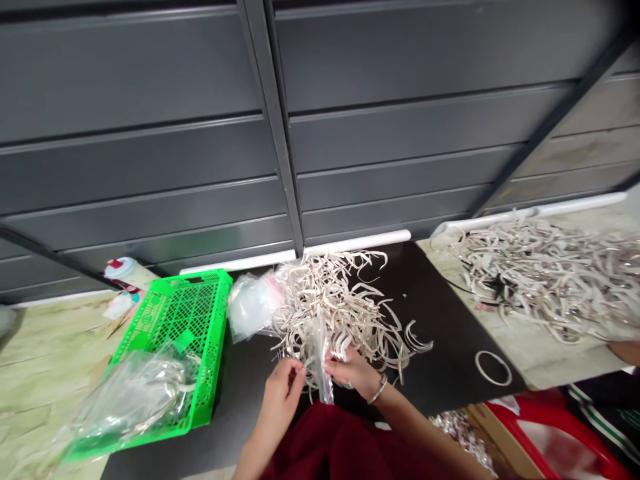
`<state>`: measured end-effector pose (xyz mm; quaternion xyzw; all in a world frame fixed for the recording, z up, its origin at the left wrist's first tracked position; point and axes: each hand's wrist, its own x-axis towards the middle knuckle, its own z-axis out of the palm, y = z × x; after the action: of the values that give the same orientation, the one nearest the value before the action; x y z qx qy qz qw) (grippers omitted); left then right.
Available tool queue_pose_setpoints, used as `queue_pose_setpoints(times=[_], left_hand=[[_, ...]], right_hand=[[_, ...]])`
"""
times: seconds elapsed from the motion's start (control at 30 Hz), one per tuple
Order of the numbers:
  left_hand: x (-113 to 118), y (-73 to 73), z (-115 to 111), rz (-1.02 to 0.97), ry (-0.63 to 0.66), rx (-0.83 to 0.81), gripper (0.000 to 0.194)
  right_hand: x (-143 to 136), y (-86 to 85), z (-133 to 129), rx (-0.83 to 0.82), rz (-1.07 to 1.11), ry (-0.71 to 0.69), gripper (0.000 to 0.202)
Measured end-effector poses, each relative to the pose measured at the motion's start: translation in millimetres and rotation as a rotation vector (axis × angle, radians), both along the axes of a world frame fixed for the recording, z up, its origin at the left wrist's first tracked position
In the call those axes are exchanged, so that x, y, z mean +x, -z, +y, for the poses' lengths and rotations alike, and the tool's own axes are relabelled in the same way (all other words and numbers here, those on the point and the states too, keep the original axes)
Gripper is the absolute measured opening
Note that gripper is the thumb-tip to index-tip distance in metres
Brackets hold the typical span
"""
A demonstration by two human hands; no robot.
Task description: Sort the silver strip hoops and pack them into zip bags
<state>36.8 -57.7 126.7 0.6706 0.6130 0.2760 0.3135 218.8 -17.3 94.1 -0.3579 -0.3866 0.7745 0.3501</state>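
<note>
A clear plastic bag with a reddish strip along its edge stands between my hands. My right hand, with a bracelet at the wrist, is closed round several pale curved strips beside the bag's edge. At the bag's left side is my left hand, thumb and fingers curled together; what they hold, if anything, is too small to make out. Just beyond both hands spreads a loose heap of pale curved strips on the black table surface. Flat clear bags lie left of the heap.
A green basket with filled clear bags stands at the left, near a lidded cup. Another strip heap covers the right table. A white ring lies nearer. Part of another person's hand shows at the right edge.
</note>
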Motion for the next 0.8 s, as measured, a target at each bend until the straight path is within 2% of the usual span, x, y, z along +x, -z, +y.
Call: queue_pose_setpoints(times=[0.1,0.2,0.3,0.47,0.53,0.6,0.67,0.73,0.8], left_hand=[[17.8,-5.3,-1.8,-0.113,0.029,-0.094,0.024],[25.9,-8.6,-1.1,-0.129,0.032,-0.111,0.028],[26.4,-12.9,0.5,-0.132,0.052,-0.118,0.034],[25.2,-18.4,1.7,-0.158,0.078,-0.1,0.034],[22.0,-16.9,2.6,-0.15,0.05,-0.042,0.033],[16.2,-13.8,3.8,-0.108,-0.018,0.035,0.03],[10.2,-11.4,4.9,-0.052,-0.112,0.071,0.024],[7.2,-11.6,5.6,0.008,-0.188,0.057,0.014],[8.2,-14.5,6.7,0.095,-0.198,0.056,0.041]], right_hand=[[-8.1,-8.4,-9.1,0.125,-0.029,-0.066,0.026],[-11.4,-14.0,-14.4,0.205,0.013,-0.114,0.023],[-9.4,-15.1,-16.2,0.186,0.021,-0.174,0.024],[-7.9,-16.3,-17.5,0.063,0.082,-0.205,0.032],[-6.9,-15.9,-16.6,-0.005,0.124,-0.18,0.035],[-3.2,-14.6,-13.8,-0.04,0.097,-0.091,0.037],[2.4,-14.0,-10.0,0.029,-0.025,0.006,0.036],[7.4,-15.5,-7.1,0.151,-0.157,0.038,0.034],[8.9,-18.1,-6.2,0.271,-0.248,-0.016,0.03]])
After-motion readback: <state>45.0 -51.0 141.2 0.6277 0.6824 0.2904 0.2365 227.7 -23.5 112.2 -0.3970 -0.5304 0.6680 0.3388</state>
